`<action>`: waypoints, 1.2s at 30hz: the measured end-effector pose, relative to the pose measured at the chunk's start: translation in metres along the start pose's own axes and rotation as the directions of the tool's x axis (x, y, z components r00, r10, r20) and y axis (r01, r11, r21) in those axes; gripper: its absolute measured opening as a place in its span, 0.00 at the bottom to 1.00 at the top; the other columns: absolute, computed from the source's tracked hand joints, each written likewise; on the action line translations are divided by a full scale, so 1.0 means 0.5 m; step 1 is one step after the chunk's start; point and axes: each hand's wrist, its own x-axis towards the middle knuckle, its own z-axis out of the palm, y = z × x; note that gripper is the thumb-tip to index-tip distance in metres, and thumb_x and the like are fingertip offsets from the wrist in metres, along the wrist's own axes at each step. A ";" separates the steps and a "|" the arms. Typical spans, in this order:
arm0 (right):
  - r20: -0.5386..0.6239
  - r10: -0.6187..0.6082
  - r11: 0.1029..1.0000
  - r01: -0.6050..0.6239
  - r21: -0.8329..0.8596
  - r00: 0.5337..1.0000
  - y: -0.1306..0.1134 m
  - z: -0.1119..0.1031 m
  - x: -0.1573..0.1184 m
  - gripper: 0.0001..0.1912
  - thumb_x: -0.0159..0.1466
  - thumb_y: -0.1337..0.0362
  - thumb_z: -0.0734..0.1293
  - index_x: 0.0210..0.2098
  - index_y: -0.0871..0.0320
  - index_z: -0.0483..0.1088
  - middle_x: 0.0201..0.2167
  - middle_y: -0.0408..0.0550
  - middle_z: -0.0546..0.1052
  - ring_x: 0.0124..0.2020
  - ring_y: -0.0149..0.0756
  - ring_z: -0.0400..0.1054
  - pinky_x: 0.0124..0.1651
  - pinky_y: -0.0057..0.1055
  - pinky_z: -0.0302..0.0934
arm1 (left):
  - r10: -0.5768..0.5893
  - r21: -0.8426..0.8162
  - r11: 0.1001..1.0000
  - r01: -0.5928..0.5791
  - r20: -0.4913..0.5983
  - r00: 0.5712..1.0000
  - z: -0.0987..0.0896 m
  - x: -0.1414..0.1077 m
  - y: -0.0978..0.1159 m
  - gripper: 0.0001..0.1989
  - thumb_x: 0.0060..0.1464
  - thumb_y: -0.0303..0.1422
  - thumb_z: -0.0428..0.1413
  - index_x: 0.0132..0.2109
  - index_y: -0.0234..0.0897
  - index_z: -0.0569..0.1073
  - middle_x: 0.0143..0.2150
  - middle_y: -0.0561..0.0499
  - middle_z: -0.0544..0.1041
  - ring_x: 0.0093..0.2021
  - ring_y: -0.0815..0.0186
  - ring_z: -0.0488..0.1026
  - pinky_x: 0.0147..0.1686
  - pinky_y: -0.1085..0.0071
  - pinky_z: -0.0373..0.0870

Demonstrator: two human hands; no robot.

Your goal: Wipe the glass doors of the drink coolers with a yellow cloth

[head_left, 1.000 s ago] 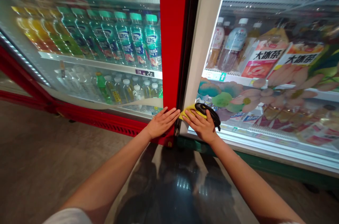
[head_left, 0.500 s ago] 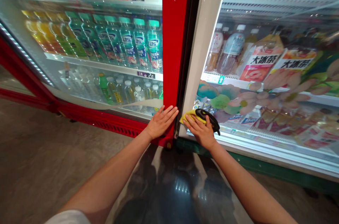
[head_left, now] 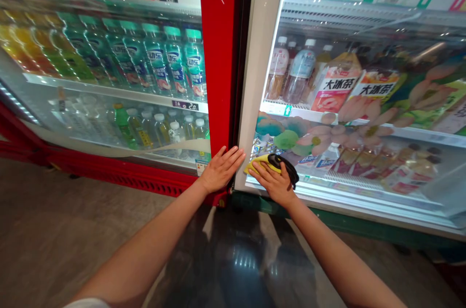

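Cloth step: reads as mid-wipe, approx; cloth point(head_left: 278, 160) pressed at low L corner of R cooler's glass point(head_left: 338, 126), edge lapping onto white frame point(head_left: 257, 56).
R hand point(head_left: 274, 183): fingers extended + spread, pinning cloth flat rather than clenching it, AFAICT. Palm underside hidden.
Cloth pos: directly under R fingers, between hand and glass; yellow part shows by fingertips, dark folded part sticks out past far side of hand.
L hand point(head_left: 223, 170): flat, fingers straight, nothing held. On low end of red frame point(head_left: 220, 65), tips across dark seam point(head_left: 238, 56) to white frame edge. Prob a brace.
Hand gap: L tips near cloth, apart.
Next wipe: calls for even pressure, cloth fully under fingers, I'd say. Loose dark fold could drag.
Flower decal point(head_left: 315, 139): on glass, just beside cloth.
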 end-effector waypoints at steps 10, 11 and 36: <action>0.004 0.106 0.993 -0.106 -0.049 0.994 0.081 -0.031 -0.093 0.30 0.71 0.68 0.62 0.70 0.41 0.61 0.65 0.42 0.73 0.73 0.37 0.54 0.76 0.52 0.16 | 0.102 -0.032 0.994 -0.103 -0.036 0.994 0.040 0.080 0.059 0.33 0.63 0.24 0.49 0.74 0.32 0.55 0.71 0.43 0.67 0.76 0.63 0.52 0.77 0.59 0.38; 0.030 0.064 0.997 -0.063 -0.040 0.998 0.086 -0.034 -0.106 0.29 0.71 0.69 0.61 0.70 0.41 0.62 0.64 0.41 0.73 0.73 0.35 0.54 0.76 0.50 0.17 | 0.126 -0.035 0.991 -0.127 -0.039 0.991 0.044 0.087 0.068 0.32 0.63 0.24 0.49 0.73 0.32 0.57 0.71 0.43 0.67 0.76 0.64 0.52 0.76 0.60 0.38; 0.152 0.239 0.961 -0.211 -0.181 0.959 0.242 -0.114 -0.307 0.26 0.72 0.68 0.63 0.66 0.40 0.66 0.64 0.44 0.74 0.70 0.41 0.59 0.76 0.56 0.21 | 0.118 -0.112 0.984 -0.139 -0.174 0.978 0.174 0.211 0.228 0.35 0.64 0.23 0.46 0.76 0.31 0.49 0.70 0.42 0.67 0.75 0.64 0.53 0.76 0.60 0.33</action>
